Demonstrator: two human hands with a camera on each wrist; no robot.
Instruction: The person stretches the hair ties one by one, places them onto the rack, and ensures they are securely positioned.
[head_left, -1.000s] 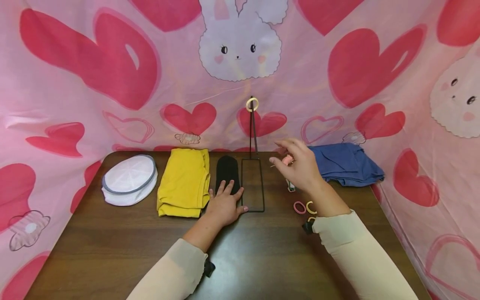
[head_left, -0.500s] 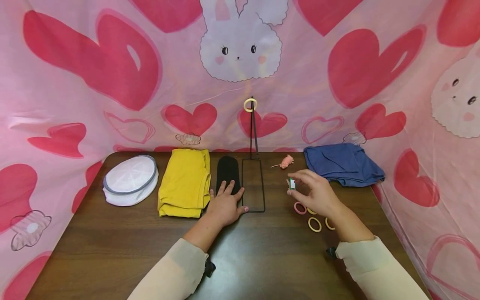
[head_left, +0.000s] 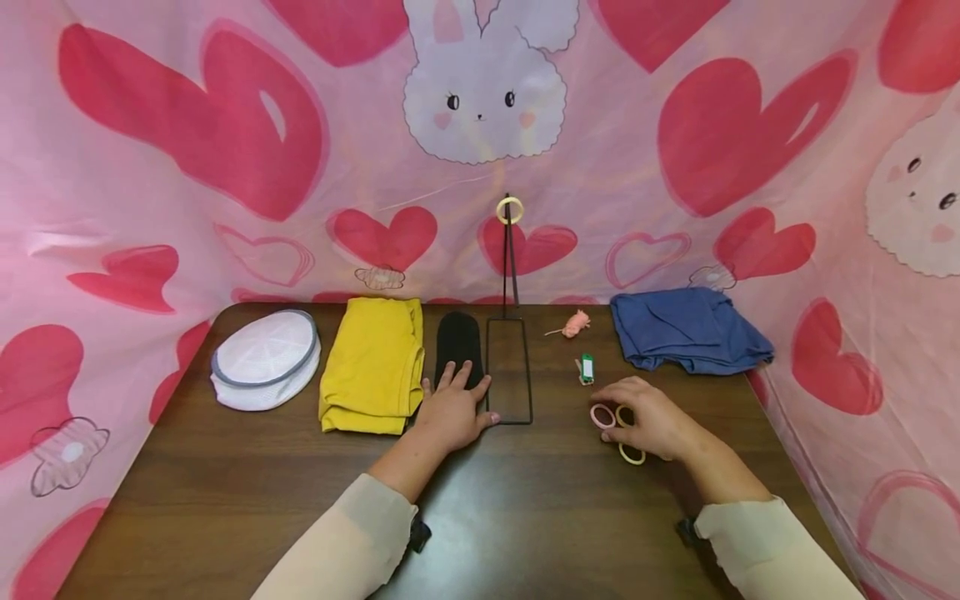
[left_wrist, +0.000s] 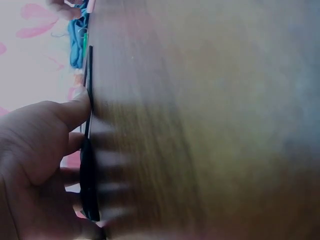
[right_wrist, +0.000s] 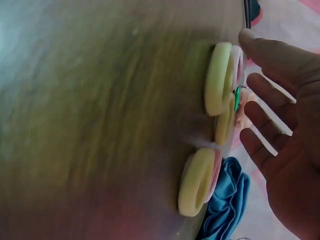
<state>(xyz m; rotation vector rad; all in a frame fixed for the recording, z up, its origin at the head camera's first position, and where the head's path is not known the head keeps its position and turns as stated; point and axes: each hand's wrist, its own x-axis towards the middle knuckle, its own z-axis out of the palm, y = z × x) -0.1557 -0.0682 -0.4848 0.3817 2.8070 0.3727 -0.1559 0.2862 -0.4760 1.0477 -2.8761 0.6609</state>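
My left hand (head_left: 452, 412) lies with fingers spread across a flat black oblong piece (head_left: 458, 342). Its thumb touches the base of a black wire stand (head_left: 528, 367). A pale yellow ring (head_left: 510, 210) hangs at the top of the stand's upright. Over on the right, my right hand (head_left: 651, 421) hovers low over several rings, thumb and forefinger on either side of a pink ring (head_left: 602, 416). Below the hand, a yellow ring (head_left: 632, 454) shows partly. In the right wrist view the fingers are loosely extended and more yellow rings (right_wrist: 195, 182) lie on the table.
Behind the right hand lie a green tag with a white label (head_left: 587, 369) and a small coral yarn bundle (head_left: 577, 324). Folded blue cloth (head_left: 690, 331) sits at the table's back right. Left are folded yellow cloth (head_left: 372, 365) and a white mesh bag (head_left: 266, 358).
My right hand has come from above the yarn bundle, past the green tag, toward me to the rings. The hanging ring has swung slightly. The left hand stays put.
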